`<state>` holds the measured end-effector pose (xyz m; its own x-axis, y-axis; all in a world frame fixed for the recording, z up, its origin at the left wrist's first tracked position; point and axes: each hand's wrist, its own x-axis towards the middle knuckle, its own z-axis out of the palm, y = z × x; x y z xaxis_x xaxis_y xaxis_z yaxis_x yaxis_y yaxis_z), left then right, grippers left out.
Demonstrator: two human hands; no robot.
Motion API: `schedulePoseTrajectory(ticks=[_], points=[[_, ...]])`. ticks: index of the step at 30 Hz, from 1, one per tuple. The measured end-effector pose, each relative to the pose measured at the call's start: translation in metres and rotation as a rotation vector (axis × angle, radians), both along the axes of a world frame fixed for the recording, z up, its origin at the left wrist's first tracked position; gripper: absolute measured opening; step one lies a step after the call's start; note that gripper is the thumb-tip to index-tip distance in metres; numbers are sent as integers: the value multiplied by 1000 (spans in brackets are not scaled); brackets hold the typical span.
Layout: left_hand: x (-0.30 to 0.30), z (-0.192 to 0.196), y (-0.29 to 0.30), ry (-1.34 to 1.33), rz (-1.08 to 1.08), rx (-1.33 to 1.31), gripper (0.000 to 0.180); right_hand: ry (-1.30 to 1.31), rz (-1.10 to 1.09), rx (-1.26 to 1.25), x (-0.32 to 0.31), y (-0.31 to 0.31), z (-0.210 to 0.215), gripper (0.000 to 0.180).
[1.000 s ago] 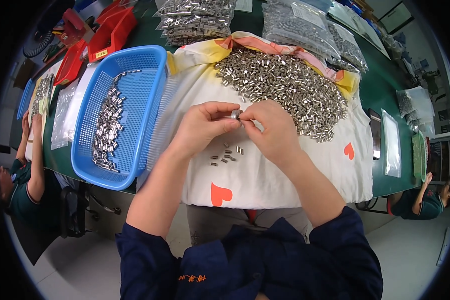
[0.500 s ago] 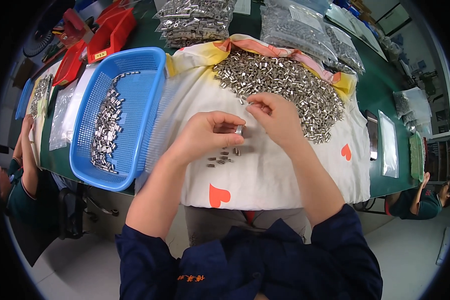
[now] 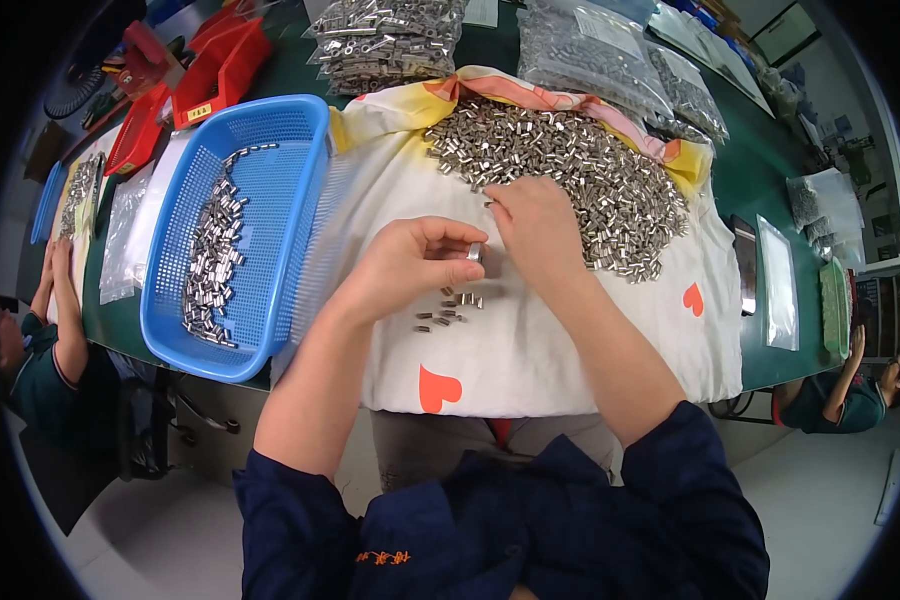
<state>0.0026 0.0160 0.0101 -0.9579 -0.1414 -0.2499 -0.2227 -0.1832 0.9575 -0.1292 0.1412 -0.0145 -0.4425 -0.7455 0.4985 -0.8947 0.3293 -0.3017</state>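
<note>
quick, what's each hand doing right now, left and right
Left hand: closed, pinching a small metal sleeve in its fingertips.
Right hand: fingers curled at the metal pile; grip cannot be told.

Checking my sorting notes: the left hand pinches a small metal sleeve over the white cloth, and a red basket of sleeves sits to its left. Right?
Not quite: the basket is blue, not red, as the head view shows. The rest holds: the left hand pinches a small metal sleeve over the white cloth, and the basket sits to its left with sleeves inside.
</note>
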Motion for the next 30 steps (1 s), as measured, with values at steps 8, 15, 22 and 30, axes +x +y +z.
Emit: schedulePoseTrajectory(ticks=[8, 15, 22, 30], points=[[-1, -3, -4, 28, 5, 11, 31, 4, 53, 124, 0, 5, 8, 6], [5, -9, -8, 104, 150, 164, 34, -717, 45, -46, 24, 12, 50, 10], [-2, -10, -5, 93, 129, 191, 36, -750, 109, -45, 28, 16, 49, 11], [-4, -8, 1, 80, 132, -75, 32, -308, 126, -86, 32, 18, 31, 10]])
